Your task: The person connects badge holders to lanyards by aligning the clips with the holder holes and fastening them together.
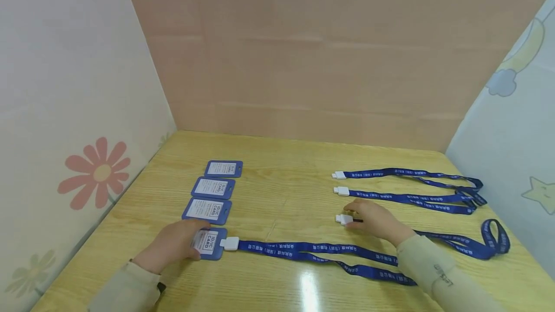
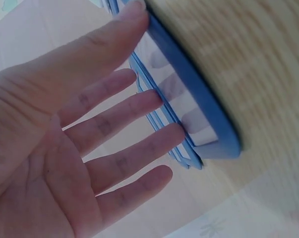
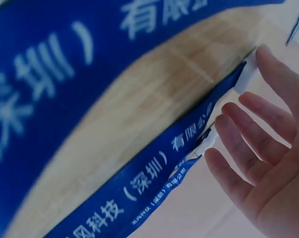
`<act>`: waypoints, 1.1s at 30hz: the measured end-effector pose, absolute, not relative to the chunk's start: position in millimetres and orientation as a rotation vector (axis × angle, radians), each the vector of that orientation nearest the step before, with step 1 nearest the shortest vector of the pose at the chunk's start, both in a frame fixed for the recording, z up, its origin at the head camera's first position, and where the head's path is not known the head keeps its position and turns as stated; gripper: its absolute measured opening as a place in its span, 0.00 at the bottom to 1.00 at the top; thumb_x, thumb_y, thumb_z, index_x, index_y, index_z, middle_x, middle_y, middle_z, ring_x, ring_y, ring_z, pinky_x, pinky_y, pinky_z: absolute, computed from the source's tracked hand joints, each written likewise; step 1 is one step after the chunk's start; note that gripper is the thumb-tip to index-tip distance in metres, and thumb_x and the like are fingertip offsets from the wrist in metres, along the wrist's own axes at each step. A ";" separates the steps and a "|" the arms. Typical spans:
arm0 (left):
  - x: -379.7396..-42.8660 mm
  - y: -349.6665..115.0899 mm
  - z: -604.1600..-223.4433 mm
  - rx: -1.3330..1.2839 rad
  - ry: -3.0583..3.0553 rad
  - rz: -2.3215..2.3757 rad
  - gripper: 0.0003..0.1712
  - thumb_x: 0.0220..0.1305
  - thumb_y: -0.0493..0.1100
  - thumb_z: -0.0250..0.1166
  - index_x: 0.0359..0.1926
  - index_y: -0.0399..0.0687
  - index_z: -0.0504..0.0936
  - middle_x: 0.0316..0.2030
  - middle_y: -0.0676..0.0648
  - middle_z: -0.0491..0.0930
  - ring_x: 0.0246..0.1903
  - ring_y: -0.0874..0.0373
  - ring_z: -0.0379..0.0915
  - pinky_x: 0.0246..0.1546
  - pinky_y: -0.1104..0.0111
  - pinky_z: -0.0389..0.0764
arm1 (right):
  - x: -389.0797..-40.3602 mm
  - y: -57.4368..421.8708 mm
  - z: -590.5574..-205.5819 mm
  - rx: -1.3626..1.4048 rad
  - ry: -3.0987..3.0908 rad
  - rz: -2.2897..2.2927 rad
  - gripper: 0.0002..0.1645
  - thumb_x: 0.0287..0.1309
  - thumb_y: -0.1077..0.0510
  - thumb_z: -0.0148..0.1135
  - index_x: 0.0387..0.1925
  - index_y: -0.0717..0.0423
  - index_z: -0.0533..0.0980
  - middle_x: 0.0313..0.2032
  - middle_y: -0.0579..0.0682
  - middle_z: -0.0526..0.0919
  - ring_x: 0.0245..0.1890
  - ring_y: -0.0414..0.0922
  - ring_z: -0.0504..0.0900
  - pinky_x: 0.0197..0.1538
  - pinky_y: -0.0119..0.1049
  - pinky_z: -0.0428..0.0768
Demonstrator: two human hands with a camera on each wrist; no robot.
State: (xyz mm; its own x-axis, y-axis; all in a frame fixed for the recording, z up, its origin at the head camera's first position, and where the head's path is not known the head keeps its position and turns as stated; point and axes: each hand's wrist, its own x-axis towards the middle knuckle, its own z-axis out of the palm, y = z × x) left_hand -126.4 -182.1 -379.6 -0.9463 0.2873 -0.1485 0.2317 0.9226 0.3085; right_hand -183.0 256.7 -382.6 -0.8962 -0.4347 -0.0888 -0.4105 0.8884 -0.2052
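Note:
At the front left, my left hand (image 1: 173, 243) lies over the left part of a blue ID card holder (image 1: 217, 249). Its thumb (image 2: 120, 42) is at the holder's near edge, and the loosely spread fingers reach the far side. A white clip (image 1: 231, 243) joins that holder to a dark blue lanyard (image 1: 277, 249) running right across the wood. My right hand (image 1: 376, 219) is around the white clip (image 1: 345, 220) of another lanyard (image 1: 466, 243), thumb tip right at it. In the right wrist view, the other fingers (image 3: 238, 134) stand apart and relaxed.
Three more blue card holders (image 1: 210, 210) form a column behind the left hand. Two more lanyards (image 1: 403, 198) with white clips lie behind the right hand. The wooden table (image 1: 277, 191) meets a pinkish back wall and patterned side walls.

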 end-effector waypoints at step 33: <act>-199.8 -207.1 -376.9 0.605 2.869 0.484 0.27 0.46 0.45 0.73 0.50 0.44 0.79 0.52 0.39 0.78 0.55 0.41 0.72 0.57 0.48 0.72 | -182.7 257.8 -380.1 -0.684 2.988 -0.282 0.16 0.51 0.56 0.67 0.42 0.59 0.79 0.39 0.50 0.84 0.38 0.43 0.81 0.44 0.43 0.83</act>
